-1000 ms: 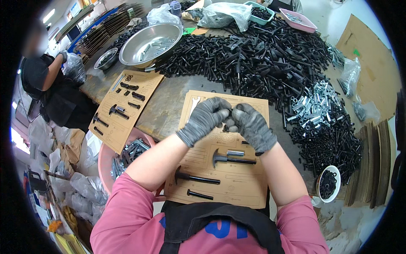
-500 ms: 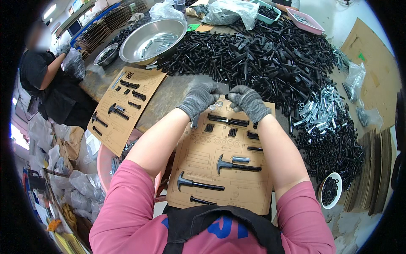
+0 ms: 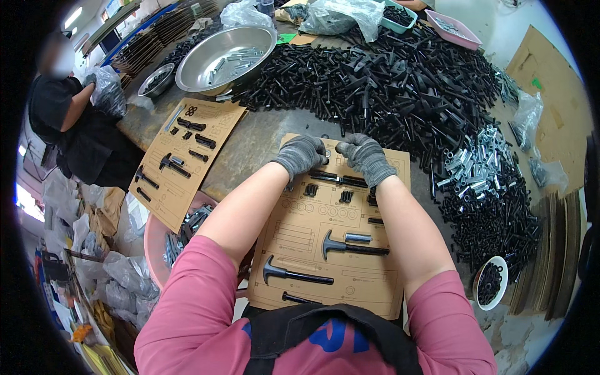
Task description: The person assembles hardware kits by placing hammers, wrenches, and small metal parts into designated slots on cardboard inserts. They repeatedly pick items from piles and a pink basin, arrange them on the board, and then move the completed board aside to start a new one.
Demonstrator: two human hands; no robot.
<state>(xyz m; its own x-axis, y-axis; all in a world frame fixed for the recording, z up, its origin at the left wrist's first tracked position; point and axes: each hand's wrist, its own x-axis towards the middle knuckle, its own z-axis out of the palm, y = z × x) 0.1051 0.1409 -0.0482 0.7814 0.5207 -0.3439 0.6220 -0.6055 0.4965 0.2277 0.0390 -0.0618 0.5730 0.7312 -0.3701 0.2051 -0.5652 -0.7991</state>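
Note:
Both my hands wear grey gloves and are over the far end of a brown cardboard sheet [image 3: 300,215] printed with part outlines. My left hand [image 3: 302,154] is curled closed at the sheet's far left, its fingertips beside a small washer [image 3: 328,154]. My right hand [image 3: 366,159] has thumb and fingers pinched together just right of it; whatever either hand holds is too small or hidden. Nearer me on the sheet lie black bolts [image 3: 337,179], short black pieces [image 3: 345,197], a silver sleeve [image 3: 358,237] and two black T-shaped parts [image 3: 353,247] [image 3: 297,273].
A large heap of black bolts [image 3: 375,81] covers the table beyond. Silver sleeves [image 3: 472,165] lie to the right, above a white bowl of black rings [image 3: 490,283]. At left are a second filled sheet [image 3: 181,156], a steel basin [image 3: 228,59], a pink tub [image 3: 159,250] and a co-worker [image 3: 59,119].
My hands have drawn slightly apart and come down nearer the sheet's far end, the left one moving toward me. The co-worker's hand has shifted at the plastic bag.

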